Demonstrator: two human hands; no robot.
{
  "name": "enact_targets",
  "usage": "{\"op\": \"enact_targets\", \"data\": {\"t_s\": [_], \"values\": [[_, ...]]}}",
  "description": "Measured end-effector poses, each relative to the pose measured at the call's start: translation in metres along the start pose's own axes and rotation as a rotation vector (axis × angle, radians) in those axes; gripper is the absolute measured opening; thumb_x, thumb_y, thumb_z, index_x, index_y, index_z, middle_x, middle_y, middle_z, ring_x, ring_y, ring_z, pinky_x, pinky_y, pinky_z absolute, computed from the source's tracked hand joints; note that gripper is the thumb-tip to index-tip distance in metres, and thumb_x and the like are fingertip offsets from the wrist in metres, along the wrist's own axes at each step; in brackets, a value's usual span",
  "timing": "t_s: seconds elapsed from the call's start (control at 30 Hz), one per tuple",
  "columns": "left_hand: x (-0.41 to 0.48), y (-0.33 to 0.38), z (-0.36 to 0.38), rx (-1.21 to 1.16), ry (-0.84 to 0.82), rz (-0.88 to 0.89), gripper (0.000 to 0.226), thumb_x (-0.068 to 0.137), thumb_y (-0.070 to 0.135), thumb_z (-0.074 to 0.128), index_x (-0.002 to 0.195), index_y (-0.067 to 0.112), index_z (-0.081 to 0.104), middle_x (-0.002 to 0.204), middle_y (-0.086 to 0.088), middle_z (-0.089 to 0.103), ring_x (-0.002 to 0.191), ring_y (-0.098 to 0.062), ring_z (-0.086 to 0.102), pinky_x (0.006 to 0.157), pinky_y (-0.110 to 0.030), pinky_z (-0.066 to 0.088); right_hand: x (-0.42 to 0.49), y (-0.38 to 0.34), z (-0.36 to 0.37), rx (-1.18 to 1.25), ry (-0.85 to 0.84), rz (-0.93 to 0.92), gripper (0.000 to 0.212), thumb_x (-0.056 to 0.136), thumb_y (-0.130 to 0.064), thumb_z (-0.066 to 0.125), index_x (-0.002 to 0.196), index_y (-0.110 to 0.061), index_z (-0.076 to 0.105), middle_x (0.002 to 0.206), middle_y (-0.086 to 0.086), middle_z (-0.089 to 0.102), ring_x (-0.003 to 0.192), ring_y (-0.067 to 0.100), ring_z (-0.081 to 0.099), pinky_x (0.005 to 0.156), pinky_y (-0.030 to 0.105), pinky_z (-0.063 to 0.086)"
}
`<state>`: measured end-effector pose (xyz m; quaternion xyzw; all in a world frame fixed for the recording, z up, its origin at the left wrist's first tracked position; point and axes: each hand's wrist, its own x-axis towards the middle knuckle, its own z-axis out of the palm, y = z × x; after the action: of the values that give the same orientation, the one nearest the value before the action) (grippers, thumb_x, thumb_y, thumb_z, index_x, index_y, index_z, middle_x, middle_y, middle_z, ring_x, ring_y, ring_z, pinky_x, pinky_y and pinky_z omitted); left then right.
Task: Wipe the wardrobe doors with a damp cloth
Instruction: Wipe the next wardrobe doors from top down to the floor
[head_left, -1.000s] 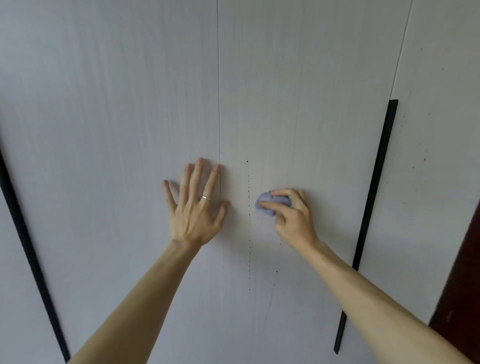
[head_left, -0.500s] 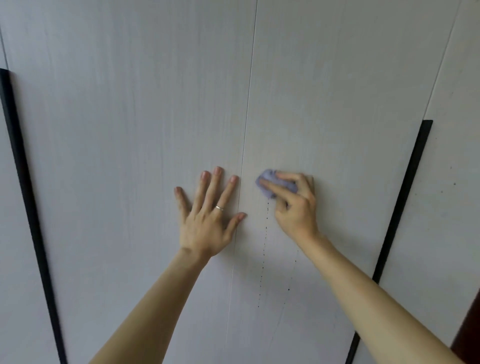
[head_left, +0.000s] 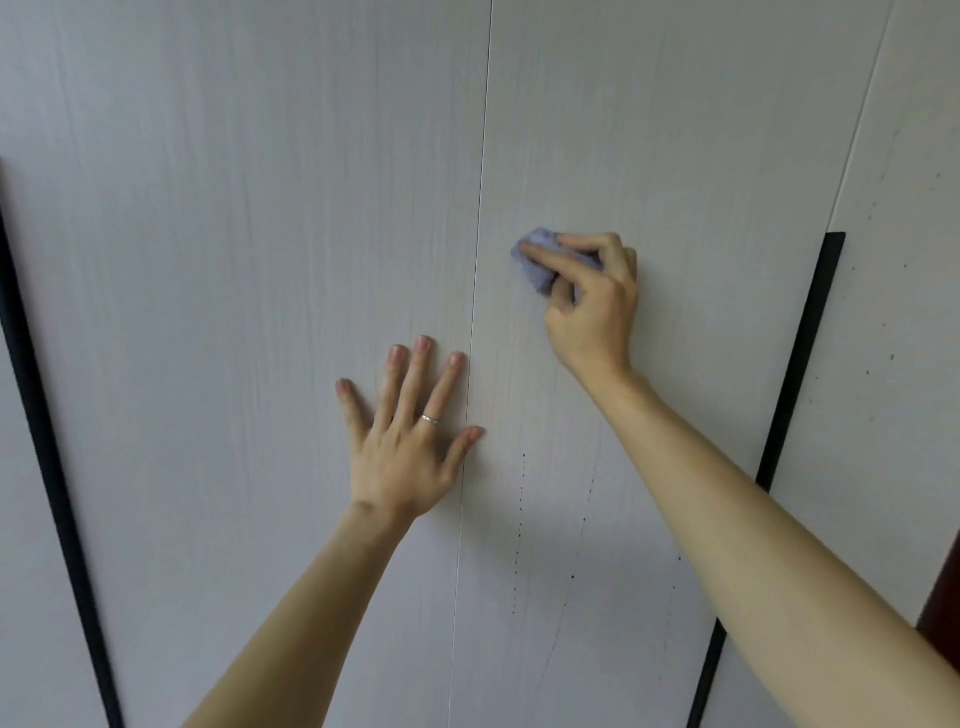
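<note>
Two pale grey wardrobe doors fill the view, the left door (head_left: 234, 312) and the right door (head_left: 675, 156), split by a thin vertical seam. My right hand (head_left: 592, 306) presses a small bunched lilac cloth (head_left: 537, 260) against the right door, just right of the seam. My left hand (head_left: 410, 441) lies flat on the left door with fingers spread, a ring on one finger, its thumb reaching the seam. Lines of small dark specks (head_left: 521, 519) run down the right door below the cloth.
A black vertical handle strip (head_left: 800, 374) edges the right door, and another black strip (head_left: 47, 467) runs down the far left. A further pale panel (head_left: 904, 312) with scattered dark specks lies to the right. A dark red-brown surface (head_left: 945, 613) shows at the right edge.
My right hand has slid the cloth upward along the right door, past the top of the speck line. My left hand stays flat by the seam. The view has shifted.
</note>
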<state>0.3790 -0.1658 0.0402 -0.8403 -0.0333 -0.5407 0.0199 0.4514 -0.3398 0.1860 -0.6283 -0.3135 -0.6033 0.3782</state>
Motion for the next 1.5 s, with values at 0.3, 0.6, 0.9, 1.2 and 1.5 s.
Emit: {"op": "enact_targets", "data": {"t_s": [0.3, 0.6, 0.9, 1.2, 1.5], "values": [[0.001, 0.004, -0.009, -0.027, -0.056, -0.023, 0.08, 0.095, 0.062, 0.047, 0.161, 0.032, 0.012, 0.169, -0.001, 0.002, 0.155, -0.018, -0.009, 0.114, -0.07, 0.001, -0.228, 0.027, -0.044, 0.067, -0.459, -0.141, 0.029, 0.102, -0.015, 0.051, 0.104, -0.023, 0.079, 0.116, -0.006, 0.062, 0.101, 0.022, 0.06, 0.084, 0.033, 0.049], [-0.05, 0.007, -0.004, 0.049, -0.218, 0.028, 0.114, 0.075, 0.059, 0.076, 0.161, 0.032, 0.006, 0.169, -0.003, -0.003, 0.155, -0.022, -0.011, 0.114, -0.071, 0.012, -0.062, 0.019, -0.031, -0.092, -0.082, 0.029, 0.03, 0.081, -0.011, 0.058, 0.089, -0.029, 0.081, 0.109, 0.003, 0.062, 0.098, 0.031, 0.057, 0.087, 0.032, 0.047], [-0.054, 0.021, 0.004, 0.02, -0.22, -0.033, 0.114, 0.074, 0.046, 0.081, 0.161, 0.035, 0.008, 0.169, -0.005, -0.008, 0.155, -0.03, -0.007, 0.111, -0.076, 0.013, -0.143, 0.048, -0.043, -0.033, -0.061, 0.147, 0.042, 0.07, 0.005, 0.047, 0.078, -0.02, 0.079, 0.101, 0.008, 0.064, 0.095, 0.029, 0.05, 0.084, 0.019, 0.039], [-0.056, 0.027, 0.016, -0.011, -0.244, -0.035, 0.11, 0.073, 0.058, 0.078, 0.16, 0.035, 0.015, 0.167, -0.015, -0.012, 0.152, -0.036, -0.02, 0.105, -0.083, 0.003, -0.241, 0.07, -0.075, -0.072, -0.342, 0.292, 0.051, 0.061, 0.022, 0.06, 0.082, -0.02, 0.079, 0.103, 0.002, 0.054, 0.095, 0.029, 0.048, 0.087, 0.017, 0.038], [-0.058, 0.023, 0.024, -0.031, -0.194, -0.014, 0.1, 0.079, 0.061, 0.072, 0.16, 0.034, 0.019, 0.167, -0.016, -0.009, 0.151, -0.034, -0.02, 0.104, -0.082, 0.001, -0.071, 0.078, -0.061, -0.012, 0.032, 0.274, 0.051, 0.07, 0.013, 0.049, 0.08, -0.026, 0.079, 0.103, -0.014, 0.045, 0.098, 0.03, 0.054, 0.09, 0.026, 0.044]]}}
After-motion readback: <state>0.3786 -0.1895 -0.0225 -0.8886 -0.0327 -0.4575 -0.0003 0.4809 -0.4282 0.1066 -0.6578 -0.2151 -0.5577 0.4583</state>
